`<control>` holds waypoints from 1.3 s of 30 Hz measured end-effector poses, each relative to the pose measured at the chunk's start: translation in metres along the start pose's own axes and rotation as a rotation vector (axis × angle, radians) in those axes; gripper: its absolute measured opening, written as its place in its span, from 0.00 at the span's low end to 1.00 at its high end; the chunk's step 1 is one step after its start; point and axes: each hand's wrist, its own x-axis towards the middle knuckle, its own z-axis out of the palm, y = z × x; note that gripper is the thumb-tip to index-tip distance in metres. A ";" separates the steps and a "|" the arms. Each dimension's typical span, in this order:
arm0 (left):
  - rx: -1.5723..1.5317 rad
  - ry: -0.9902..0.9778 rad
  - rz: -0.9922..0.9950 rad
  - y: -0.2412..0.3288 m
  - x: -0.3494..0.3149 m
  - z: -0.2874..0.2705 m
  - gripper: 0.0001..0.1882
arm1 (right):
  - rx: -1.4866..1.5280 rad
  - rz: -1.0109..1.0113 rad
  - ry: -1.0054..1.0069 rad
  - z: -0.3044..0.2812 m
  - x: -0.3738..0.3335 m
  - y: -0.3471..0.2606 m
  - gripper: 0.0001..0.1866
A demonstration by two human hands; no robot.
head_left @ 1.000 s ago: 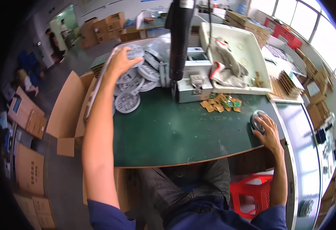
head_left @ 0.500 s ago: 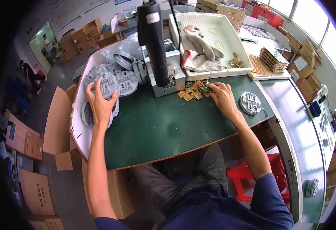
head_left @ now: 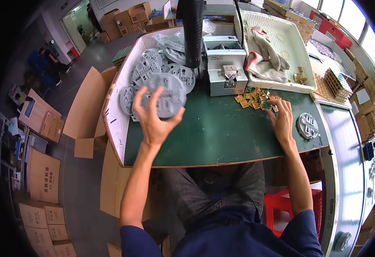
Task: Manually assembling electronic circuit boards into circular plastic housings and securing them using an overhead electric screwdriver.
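Right of and nearer than the pile of discs (head_left: 146, 66), the left hand (head_left: 155, 126), fingers spread around a grey disc (head_left: 167, 92), has brought it away toward the green tabletop (head_left: 215, 137). The right hand (head_left: 281, 115) remains by the small boards (head_left: 248, 100), fingertips at one; whether it pinches it, I cannot tell. Farther right, another disc (head_left: 308, 126) lies flat, as before.
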 end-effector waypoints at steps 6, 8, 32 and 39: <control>-0.167 -0.257 -0.107 0.062 -0.033 -0.008 0.43 | 0.121 0.007 0.021 -0.006 -0.004 -0.019 0.17; -0.356 -0.333 -0.189 0.076 -0.030 -0.011 0.37 | 0.162 0.013 0.002 -0.009 -0.008 -0.032 0.17; -0.465 -0.309 -0.150 0.122 -0.002 0.009 0.09 | 1.327 0.458 -0.463 -0.016 -0.019 -0.098 0.19; -0.499 -0.325 -0.146 0.122 -0.008 0.005 0.09 | 1.269 0.374 -0.476 -0.017 -0.022 -0.109 0.18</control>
